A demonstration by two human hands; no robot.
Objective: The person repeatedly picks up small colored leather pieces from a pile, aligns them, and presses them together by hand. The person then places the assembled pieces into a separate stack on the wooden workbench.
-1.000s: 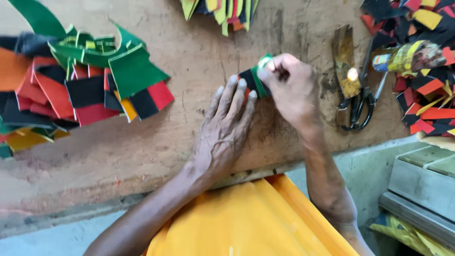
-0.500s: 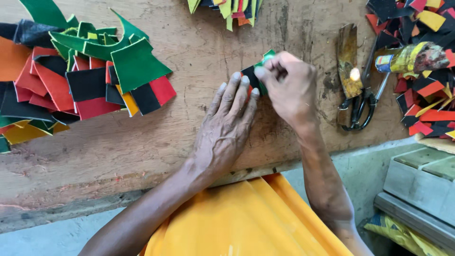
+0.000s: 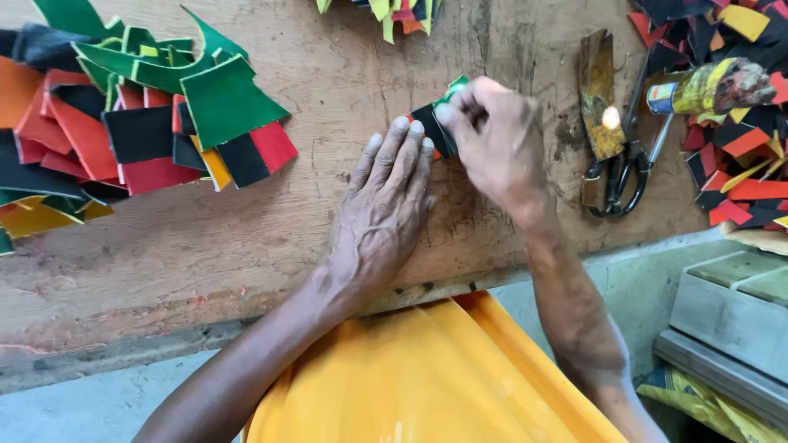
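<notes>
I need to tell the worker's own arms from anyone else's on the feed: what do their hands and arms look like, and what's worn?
Both arms are bare from the lower frame edge to the fingertips: no sleeves, gloves, watch or rings show. The left hand and right hand have short, pale nails and veined, creased backs. Below the forearms lies a plain yellow-orange garment.

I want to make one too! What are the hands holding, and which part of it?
The right hand pinches the upper end of a small black and green piece. The left hand lies flat, fingertips pressing its near edge onto the wooden board.
</notes>
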